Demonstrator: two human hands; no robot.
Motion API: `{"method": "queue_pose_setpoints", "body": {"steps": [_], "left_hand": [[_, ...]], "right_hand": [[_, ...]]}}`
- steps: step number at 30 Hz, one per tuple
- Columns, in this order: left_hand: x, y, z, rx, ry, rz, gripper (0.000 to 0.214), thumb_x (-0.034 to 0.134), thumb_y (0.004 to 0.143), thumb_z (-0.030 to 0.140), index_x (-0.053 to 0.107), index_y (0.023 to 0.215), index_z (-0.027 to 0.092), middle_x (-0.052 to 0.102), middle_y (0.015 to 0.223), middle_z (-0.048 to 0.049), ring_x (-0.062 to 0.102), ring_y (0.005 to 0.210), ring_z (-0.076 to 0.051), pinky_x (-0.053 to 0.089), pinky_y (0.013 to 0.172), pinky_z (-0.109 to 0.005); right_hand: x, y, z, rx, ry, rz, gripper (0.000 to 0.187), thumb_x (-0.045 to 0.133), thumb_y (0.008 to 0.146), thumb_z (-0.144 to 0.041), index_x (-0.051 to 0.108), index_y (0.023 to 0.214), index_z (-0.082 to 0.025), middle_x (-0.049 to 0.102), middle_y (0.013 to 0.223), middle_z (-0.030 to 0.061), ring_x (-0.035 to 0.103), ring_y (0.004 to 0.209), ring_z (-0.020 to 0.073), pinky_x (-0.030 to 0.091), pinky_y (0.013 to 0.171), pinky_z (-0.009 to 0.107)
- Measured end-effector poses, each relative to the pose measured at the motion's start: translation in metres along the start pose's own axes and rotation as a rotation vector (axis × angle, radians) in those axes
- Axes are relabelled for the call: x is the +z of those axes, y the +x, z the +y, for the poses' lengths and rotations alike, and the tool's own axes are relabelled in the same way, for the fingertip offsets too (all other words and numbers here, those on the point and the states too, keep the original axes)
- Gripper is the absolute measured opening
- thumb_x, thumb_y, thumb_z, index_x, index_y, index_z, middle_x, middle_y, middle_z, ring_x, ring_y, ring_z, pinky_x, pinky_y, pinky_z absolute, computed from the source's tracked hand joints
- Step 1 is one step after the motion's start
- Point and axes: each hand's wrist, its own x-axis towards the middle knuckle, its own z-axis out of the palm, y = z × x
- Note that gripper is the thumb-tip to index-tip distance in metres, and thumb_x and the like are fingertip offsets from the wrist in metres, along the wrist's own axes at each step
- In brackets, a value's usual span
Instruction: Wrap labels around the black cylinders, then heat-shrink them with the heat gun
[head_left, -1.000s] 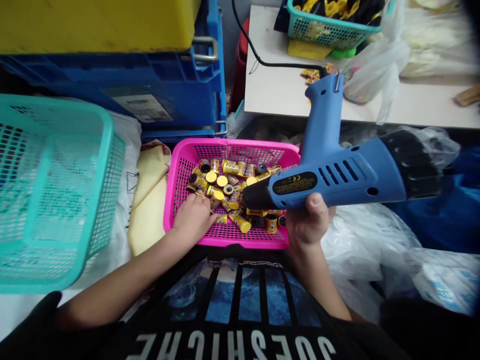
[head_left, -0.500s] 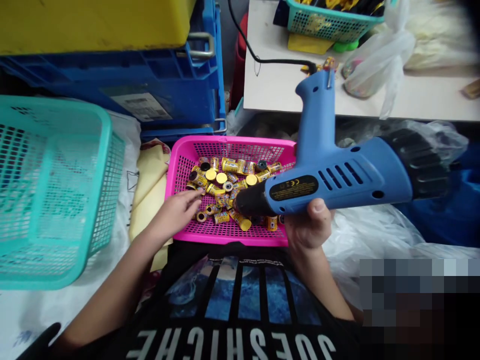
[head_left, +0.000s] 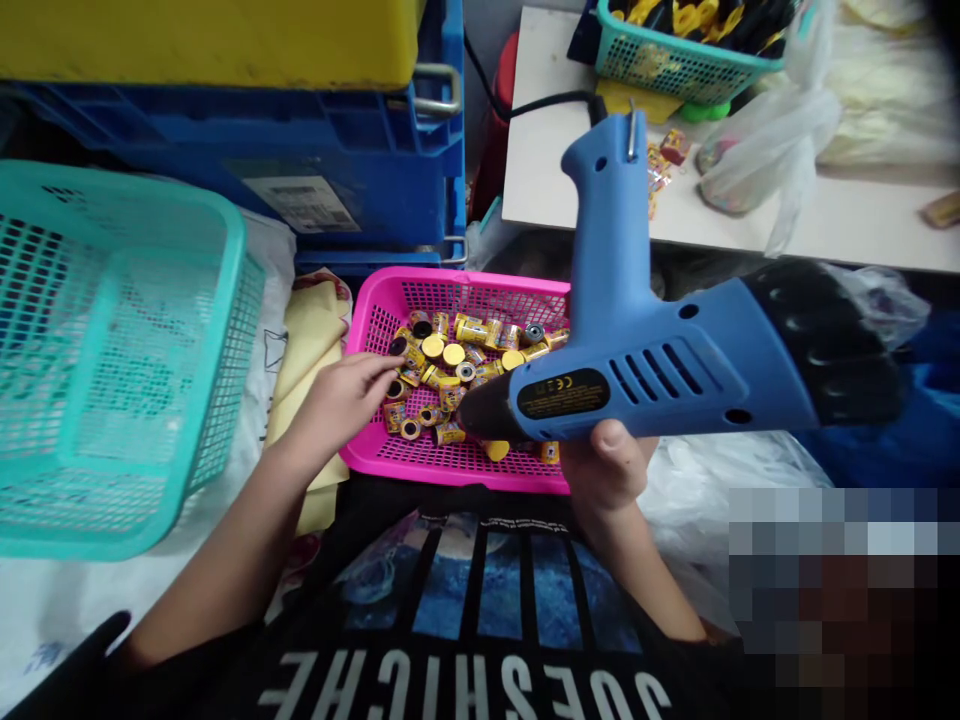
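My right hand [head_left: 607,470] is wrapped around the body of a blue heat gun [head_left: 652,370] from below, with the thumb showing on its near side. The gun's black nozzle [head_left: 484,410] points left over a pink plastic basket [head_left: 442,475]. Several small yellow cylinders [head_left: 471,330] with printed wrapping lie loose in the basket, some showing black or yellow ends. At the basket's left side, my left hand [head_left: 345,395] reaches over the rim with fingers stretched and slightly apart, fingertips beside the nearest cylinders. Whether they touch one is unclear. The gun covers the basket's right part.
A teal basket [head_left: 225,340] stands at left, with blue crates [head_left: 375,180] and a yellow bin [head_left: 210,40] behind. The gun's black cord [head_left: 540,102] runs back past a white table [head_left: 540,170] bearing a filled teal basket [head_left: 682,65] and plastic bags.
The heat gun has shifted left and slightly down across the basket, its nozzle with it. My left hand stays by the basket's left side, a little farther left. The camera view has moved slightly.
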Motion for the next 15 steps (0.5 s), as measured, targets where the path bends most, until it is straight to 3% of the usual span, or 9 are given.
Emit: {"method": "queue_pose_setpoints", "body": {"steps": [4, 8, 11, 15], "left_hand": [[0.030, 0.024, 0.003, 0.352, 0.281, -0.178, 0.031, 0.046, 0.090, 0.017, 0.069, 0.112, 0.017, 0.067, 0.104, -0.0126, 0.059, 0.099, -0.027, 0.050, 0.079, -0.039], [0.050, 0.038, 0.007, 0.521, 0.486, -0.248, 0.030, 0.046, 0.087, 0.008, 0.068, 0.106, 0.014, 0.065, 0.102, -0.0139, 0.055, 0.103, -0.030, 0.046, 0.078, -0.041], [0.050, 0.035, 0.007, 0.451, 0.434, -0.250, 0.025, 0.047, 0.087, 0.010, 0.067, 0.102, 0.013, 0.065, 0.097, -0.0131, 0.054, 0.102, -0.030, 0.046, 0.080, -0.040], [0.045, 0.024, 0.003, 0.200, 0.233, -0.251, 0.030, 0.056, 0.082, 0.016, 0.063, 0.111, 0.019, 0.062, 0.089, -0.0077, 0.057, 0.092, -0.027, 0.047, 0.077, -0.037]], "right_hand": [[0.002, 0.014, -0.011, -0.081, 0.008, 0.125, 0.060, 0.071, 0.066, -0.041, 0.058, 0.123, -0.024, 0.064, 0.117, 0.0045, 0.059, 0.116, 0.0264, 0.047, 0.103, 0.048], [-0.005, 0.020, -0.014, -0.095, 0.037, 0.211, 0.058, 0.071, 0.065, -0.039, 0.061, 0.120, -0.022, 0.064, 0.117, 0.0052, 0.060, 0.115, 0.0274, 0.047, 0.102, 0.050], [-0.011, 0.020, -0.013, -0.091, 0.051, 0.260, 0.061, 0.072, 0.063, -0.037, 0.060, 0.121, -0.022, 0.063, 0.118, 0.0058, 0.060, 0.116, 0.0284, 0.048, 0.101, 0.051], [-0.012, 0.020, -0.011, -0.054, 0.078, 0.247, 0.062, 0.073, 0.063, -0.035, 0.060, 0.122, -0.022, 0.062, 0.121, 0.0061, 0.057, 0.120, 0.0284, 0.047, 0.103, 0.050]]}}
